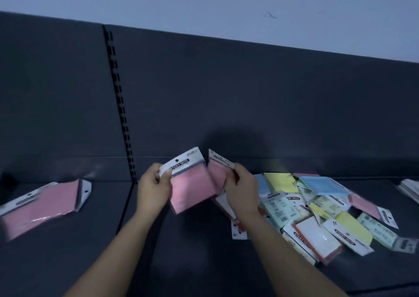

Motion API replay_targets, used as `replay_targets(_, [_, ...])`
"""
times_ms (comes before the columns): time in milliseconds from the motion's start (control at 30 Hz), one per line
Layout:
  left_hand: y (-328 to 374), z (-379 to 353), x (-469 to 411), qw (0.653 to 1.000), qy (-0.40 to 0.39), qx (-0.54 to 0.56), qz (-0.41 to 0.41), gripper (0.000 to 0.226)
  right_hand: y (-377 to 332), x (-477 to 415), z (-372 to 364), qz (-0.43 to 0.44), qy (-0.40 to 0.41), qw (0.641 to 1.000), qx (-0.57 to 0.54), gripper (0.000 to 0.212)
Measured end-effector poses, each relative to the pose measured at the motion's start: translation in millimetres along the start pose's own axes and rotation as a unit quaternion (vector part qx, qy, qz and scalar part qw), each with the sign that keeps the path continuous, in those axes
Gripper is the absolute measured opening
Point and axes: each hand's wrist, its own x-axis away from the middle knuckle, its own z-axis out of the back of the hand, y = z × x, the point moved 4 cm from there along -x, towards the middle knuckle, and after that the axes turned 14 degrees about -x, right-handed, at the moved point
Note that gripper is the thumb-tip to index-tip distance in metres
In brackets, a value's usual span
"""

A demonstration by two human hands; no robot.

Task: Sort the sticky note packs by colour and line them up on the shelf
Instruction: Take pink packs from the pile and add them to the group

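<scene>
Head view: two pink packs are held up above the shelf [192,262], mid-frame. The first pink pack [192,192] is pinched at its white header by the left hand [154,184], thumb on the front, "STICKY NOTE" label readable. The second pink pack [216,175] is gripped near its top by the right hand [241,189], just beside the first at its 3 o'clock; contact between the two cannot be told. A pink stack [43,206] is laid flat on the shelf at 9 o'clock of the hands, well apart. A mixed pile [317,206] (blue, yellow, green, pink, white) is spread at 3 to 4 o'clock, against the right forearm. A slotted upright [120,111] is seen at 11 o'clock.
</scene>
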Motion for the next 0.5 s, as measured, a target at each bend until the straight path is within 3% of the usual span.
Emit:
replay_targets(200, [-19,52,39,0.991,0.085,0.028,0.100,0.018,-24,33,-25,-0.010,-0.049,0.997,-0.057,0.028])
replay_targets(500, [-48,140,74,0.969,0.188,-0.036,0.158,0.014,-62,78,-90,-0.013,-0.160,0.985,-0.063,0.042])
